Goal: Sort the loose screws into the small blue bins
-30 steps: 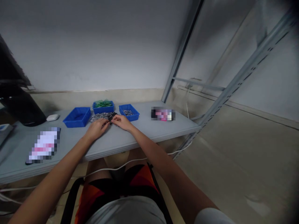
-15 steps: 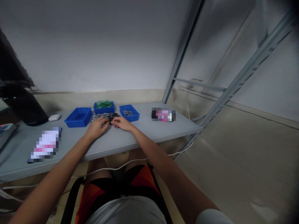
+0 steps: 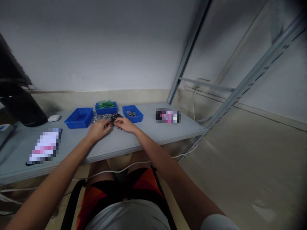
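A pile of thin metal pieces (image 3: pixel 103 118), silvery at left and darker at right, lies on the grey table (image 3: pixel 153 129). At its front edge my left hand (image 3: pixel 99 128) has its fingers bent together; what they hold is too small to make out. Close beside it, my right hand (image 3: pixel 125 124) pinches at the dark end of the pile, also on something I cannot make out. Behind the pile stands a blue bin (image 3: pixel 106 110) with green packets (image 3: pixel 106 104). Small metal parts (image 3: pixel 131 114) lie in the blue bin (image 3: pixel 136 119) at right.
Left of the pile sits another blue bin (image 3: pixel 78 124). A white case (image 3: pixel 54 118), a black cylindrical object (image 3: pixel 30 108) and a blurred-out flat item (image 3: pixel 45 146) are further left. Another blurred-out item (image 3: pixel 168 115) lies at right, near the metal frame (image 3: pixel 222 100).
The view has shifted slightly. Both hands stay at the front of the pile, with only slight finger movement.
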Available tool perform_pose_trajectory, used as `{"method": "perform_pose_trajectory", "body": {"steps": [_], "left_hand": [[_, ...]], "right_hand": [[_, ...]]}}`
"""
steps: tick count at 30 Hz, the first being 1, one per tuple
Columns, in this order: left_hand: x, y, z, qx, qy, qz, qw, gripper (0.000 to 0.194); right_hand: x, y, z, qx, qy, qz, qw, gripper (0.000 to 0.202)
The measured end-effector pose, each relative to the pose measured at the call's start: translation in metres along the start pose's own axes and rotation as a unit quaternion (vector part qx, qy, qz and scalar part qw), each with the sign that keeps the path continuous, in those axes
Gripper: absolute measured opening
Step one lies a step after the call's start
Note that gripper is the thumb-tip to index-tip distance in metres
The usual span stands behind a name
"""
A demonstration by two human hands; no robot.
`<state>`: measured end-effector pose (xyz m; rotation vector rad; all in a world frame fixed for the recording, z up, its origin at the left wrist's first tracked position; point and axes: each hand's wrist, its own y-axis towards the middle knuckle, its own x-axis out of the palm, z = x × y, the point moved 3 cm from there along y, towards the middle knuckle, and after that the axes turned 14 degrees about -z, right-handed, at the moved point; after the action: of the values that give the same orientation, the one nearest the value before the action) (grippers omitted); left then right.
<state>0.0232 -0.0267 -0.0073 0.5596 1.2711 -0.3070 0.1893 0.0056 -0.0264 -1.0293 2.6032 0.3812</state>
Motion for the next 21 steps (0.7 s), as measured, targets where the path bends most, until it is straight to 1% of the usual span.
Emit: {"method": "perform_pose_trajectory", "body": {"steps": [6, 10, 14, 17, 21], "left_hand": [[0.0, 0.0002, -0.0025, -0.011, 0.0, 0.019, 1.0, 0.036], [0.0024, 0.0009, -0.003, 0.017, -0.003, 0.012, 1.0, 0.036], [0.0051, 0.0012, -0.003, 0.047, 0.002, 0.018, 0.999, 0.036], [0.0053, 0.0009, -0.0029, 0.055, 0.006, 0.028, 0.998, 0.037], [0.0033, -0.0007, -0.0015, 0.055, 0.009, 0.045, 0.997, 0.038]], "right_hand": [[-0.0005, 0.0032, 0.0059, -0.01, 0.0, 0.007, 1.0, 0.006], [-0.0029, 0.0034, 0.0063, -0.009, 0.0, 0.027, 1.0, 0.007], [-0.0056, 0.0026, 0.0059, -0.003, 0.006, 0.046, 0.999, 0.007], [-0.0053, 0.0021, 0.0055, -0.004, 0.012, 0.045, 0.999, 0.007], [-0.002, 0.0026, 0.0062, -0.004, 0.011, 0.021, 1.0, 0.005]]}}
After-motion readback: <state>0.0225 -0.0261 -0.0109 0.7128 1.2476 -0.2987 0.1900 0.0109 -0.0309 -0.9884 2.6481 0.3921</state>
